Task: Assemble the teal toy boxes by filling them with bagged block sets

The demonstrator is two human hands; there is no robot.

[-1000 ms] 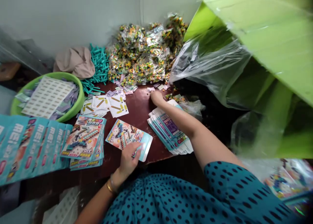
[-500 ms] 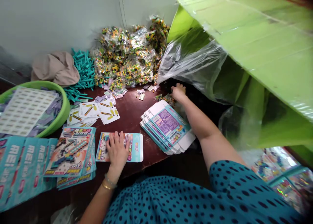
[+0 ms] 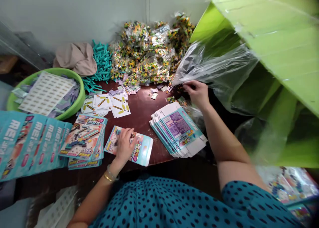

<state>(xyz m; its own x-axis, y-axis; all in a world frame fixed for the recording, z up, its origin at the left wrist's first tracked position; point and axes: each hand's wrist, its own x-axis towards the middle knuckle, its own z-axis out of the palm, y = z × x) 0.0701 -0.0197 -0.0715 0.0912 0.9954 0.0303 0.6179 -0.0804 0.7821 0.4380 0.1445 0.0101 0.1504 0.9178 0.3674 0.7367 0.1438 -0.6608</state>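
Note:
My left hand lies flat, fingers spread, on a single colourful flat toy box at the near edge of the dark table. My right hand reaches to the far right and pinches the lower edge of a clear plastic bag that lines a big green carton. Between my arms sits a fanned stack of flat teal boxes. A few small brick packets lie just under my right hand.
A heap of packets with yellow and green bricks fills the back. Teal sticks and a beige cloth lie at the back left. A green basin holds sticker sheets. Instruction leaflets and printed box stacks cover the left side.
My right hand moved from the loose packets on the table rightwards and up to the plastic bag's edge. My left hand laid the single box down and now rests flat on it.

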